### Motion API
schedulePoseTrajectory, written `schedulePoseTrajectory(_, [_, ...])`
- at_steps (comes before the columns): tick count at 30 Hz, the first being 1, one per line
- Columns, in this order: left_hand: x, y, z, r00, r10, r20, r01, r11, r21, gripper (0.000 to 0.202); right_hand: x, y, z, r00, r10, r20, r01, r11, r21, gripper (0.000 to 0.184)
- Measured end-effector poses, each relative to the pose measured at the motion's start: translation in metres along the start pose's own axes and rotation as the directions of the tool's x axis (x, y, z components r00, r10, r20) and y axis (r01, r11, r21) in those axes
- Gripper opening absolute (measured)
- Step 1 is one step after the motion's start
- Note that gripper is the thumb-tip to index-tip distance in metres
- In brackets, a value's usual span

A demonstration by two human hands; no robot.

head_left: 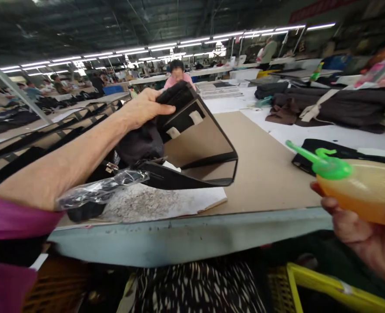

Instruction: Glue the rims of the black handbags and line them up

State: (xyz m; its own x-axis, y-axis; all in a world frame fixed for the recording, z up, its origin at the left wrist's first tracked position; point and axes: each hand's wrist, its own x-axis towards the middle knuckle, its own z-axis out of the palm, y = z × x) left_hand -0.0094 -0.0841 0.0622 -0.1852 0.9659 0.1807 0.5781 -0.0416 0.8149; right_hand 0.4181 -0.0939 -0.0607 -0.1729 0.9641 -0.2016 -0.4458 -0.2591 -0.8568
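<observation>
Worktop (185, 241) spans the view, its pale front edge nearest; far end lost among background clutter. Brown board (264, 169) lies flat on it. Row of black-and-tan pieces (48, 145) at left, partly behind the left forearm, cut by frame edge; can't count them. Dark fabric pile (349, 104) far right, pale strip across it.

Black bag piece (197, 141) is tilted up over the near-left part of the board, tan inner panel facing camera. Left hand (146, 106) grips its upper edge: thumb on the near side, other fingers mostly hidden behind. Underside of the piece not visible.

Bottle (358, 191), amber liquid inside, is held near the right frame edge, base end cut off; green nozzle points left, well apart from the bag piece. Right hand (352, 230) has fingers closed round it from below; thumb only partly in frame, hand blurry.

White sheet (153, 202) under the bag piece, grey residue on it, can't tell what. Clear plastic wrap (104, 189) by the left wrist. Two pale tabs (197, 117) on the inner panel.
</observation>
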Motion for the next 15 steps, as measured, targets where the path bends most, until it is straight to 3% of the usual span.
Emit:
schedulePoseTrajectory(3, [-0.001, -0.016, -0.007, 0.998, -0.006, 0.068, -0.002, 0.991, 0.13, 0.032, 0.001, 0.005, 0.016, 0.993, 0.021, -0.12, -0.015, 0.999, 0.052, 0.039])
schedulePoseTrajectory(6, [-0.006, -0.033, 0.001, 0.991, -0.067, 0.117, 0.039, 0.973, 0.229, 0.033, -0.001, 0.01, 0.034, 0.985, 0.077, -0.154, -0.058, 0.991, 0.124, 0.036])
schedulePoseTrajectory(11, [-0.023, -0.048, 0.007, 0.975, -0.1, 0.197, 0.051, 0.97, 0.236, 0.039, 0.025, 0.055, 0.042, 0.995, 0.077, 0.067, -0.092, 0.962, 0.256, 0.041])
schedulePoseTrajectory(15, [-0.037, -0.055, -0.008, 0.97, -0.212, 0.122, 0.188, 0.966, 0.178, 0.047, 0.057, 0.109, 0.031, 0.946, 0.193, 0.258, -0.246, 0.951, 0.189, 0.048])
